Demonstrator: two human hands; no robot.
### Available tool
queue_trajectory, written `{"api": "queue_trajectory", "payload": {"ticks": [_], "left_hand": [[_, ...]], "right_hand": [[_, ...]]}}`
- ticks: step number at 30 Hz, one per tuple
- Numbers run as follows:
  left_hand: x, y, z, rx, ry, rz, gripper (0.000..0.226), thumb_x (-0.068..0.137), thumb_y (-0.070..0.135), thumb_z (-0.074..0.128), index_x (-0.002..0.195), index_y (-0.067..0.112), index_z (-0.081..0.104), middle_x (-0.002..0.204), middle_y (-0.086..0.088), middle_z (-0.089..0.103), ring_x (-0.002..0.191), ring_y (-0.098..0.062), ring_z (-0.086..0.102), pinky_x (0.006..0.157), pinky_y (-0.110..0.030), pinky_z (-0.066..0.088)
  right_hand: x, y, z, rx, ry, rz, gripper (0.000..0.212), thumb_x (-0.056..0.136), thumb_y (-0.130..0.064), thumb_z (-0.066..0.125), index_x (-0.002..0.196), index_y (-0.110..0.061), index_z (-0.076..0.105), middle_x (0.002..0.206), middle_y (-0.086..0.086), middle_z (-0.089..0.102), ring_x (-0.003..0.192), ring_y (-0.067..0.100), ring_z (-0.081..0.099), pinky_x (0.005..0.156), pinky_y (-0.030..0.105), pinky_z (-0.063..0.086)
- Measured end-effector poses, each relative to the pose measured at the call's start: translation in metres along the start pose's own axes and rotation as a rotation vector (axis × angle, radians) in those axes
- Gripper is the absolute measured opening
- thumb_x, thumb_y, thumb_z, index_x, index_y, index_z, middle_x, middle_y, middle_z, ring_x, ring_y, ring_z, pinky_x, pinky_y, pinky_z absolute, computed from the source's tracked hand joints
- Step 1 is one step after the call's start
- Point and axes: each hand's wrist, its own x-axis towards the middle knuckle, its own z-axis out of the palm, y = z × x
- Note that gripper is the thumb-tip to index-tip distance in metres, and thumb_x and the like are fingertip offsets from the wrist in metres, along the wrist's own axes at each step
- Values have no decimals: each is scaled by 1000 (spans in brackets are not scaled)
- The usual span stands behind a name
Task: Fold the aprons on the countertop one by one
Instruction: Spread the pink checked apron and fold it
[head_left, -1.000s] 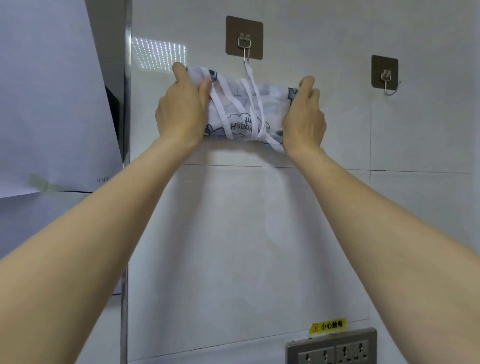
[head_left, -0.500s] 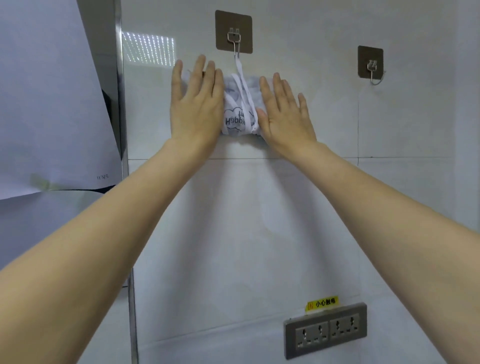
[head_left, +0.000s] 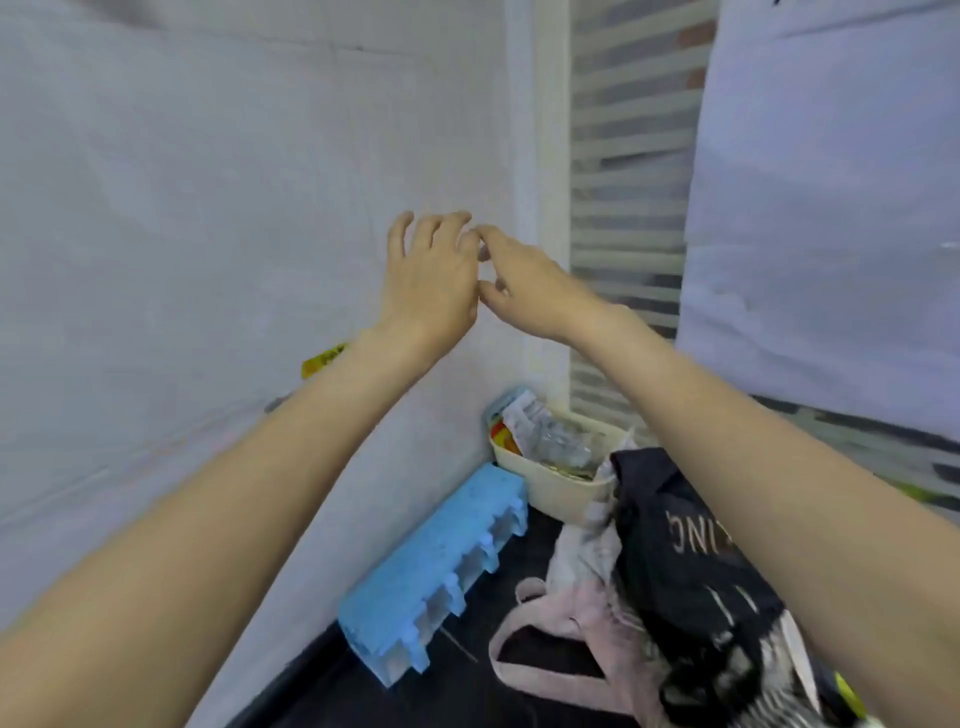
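Note:
My left hand (head_left: 428, 275) and my right hand (head_left: 530, 280) are raised side by side in front of the white tiled wall, almost touching. Their fingers are loose and neither holds anything. Below them a heap of aprons lies on the dark countertop (head_left: 457, 696): a black apron with white lettering (head_left: 685, 561) on top, a pale pink apron with a strap loop (head_left: 566, 634) beneath it, and a striped black-and-white fabric (head_left: 737, 686) at the lower right. My right forearm crosses above the heap. The view is blurred by motion.
A blue plastic rack (head_left: 441, 561) leans along the wall at the counter's back. A cream basket (head_left: 556, 478) holding packets and plastic stands in the corner. Window blinds (head_left: 628, 197) and a white sheet (head_left: 831, 208) are on the right.
The view has swung down and to the right. Both hands have left the folded white apron hung on the wall hook, which is now out of view, and are empty.

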Motion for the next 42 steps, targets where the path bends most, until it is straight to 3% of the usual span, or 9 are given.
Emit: {"api": "queue_trajectory", "payload": {"ticks": [8,17,19,22,25,28,30,38,42], "left_hand": [[-102,233,100,-264,-402,620,50,94,20,43,142,14,31,150,-6,25,128,-27,38,98,-40,34],[-158,402,128,-372,-718,710,54,94,22,47,144,16,27,143,-3,30,115,-26,50,73,-35,44],[-170,434,131,-348,-734,747,63,93,24,51,147,18,20,146,-3,25,112,-28,53,75,-36,46],[-186,473,131,-340,-706,809,74,90,26,56,150,25,12,152,-3,15,109,-28,56,72,-34,46],[-203,501,130,-404,-771,858,78,89,28,59,150,26,11,155,-3,9,119,-26,50,79,-33,45],[-214,513,132,-481,-889,828,79,85,36,63,149,20,19,151,-1,19,125,-24,44,89,-37,44],[-212,513,130,-556,-933,762,77,81,38,66,145,18,28,145,0,32,126,-22,44,91,-38,45],[-88,485,31,-1142,-896,301,56,75,24,78,124,19,51,120,0,55,107,-13,55,89,-24,45],[-48,439,-33,-1242,-746,366,10,82,18,72,77,14,65,52,16,52,49,3,43,52,-18,34]], "right_hand": [[-238,176,-31,-129,-672,618,20,93,-13,45,88,-3,63,91,9,68,81,22,68,72,22,49],[-436,257,-74,-380,-888,805,32,94,-15,45,62,-13,48,84,18,50,79,25,47,75,29,43],[-469,270,-67,-320,-922,830,20,92,-26,54,87,-8,63,97,15,62,93,28,56,86,32,46],[-514,278,-43,-250,-979,920,85,78,-47,69,142,-7,31,143,15,37,123,30,46,94,36,43],[-544,267,-17,-445,-868,838,107,68,-51,76,146,-1,22,143,24,30,119,34,51,84,36,50],[-543,266,-9,-568,-660,717,46,62,-24,86,99,-3,68,90,13,66,70,24,67,52,26,50],[-526,272,-26,-452,-718,742,20,89,-11,58,108,-7,64,103,10,66,92,25,65,72,31,50],[-417,255,-224,-175,-493,780,32,87,-8,61,58,-19,56,40,-8,52,38,2,47,44,17,38],[-371,190,-323,-655,-95,659,17,87,-6,53,84,-3,70,82,16,69,87,26,64,71,28,46]]}}
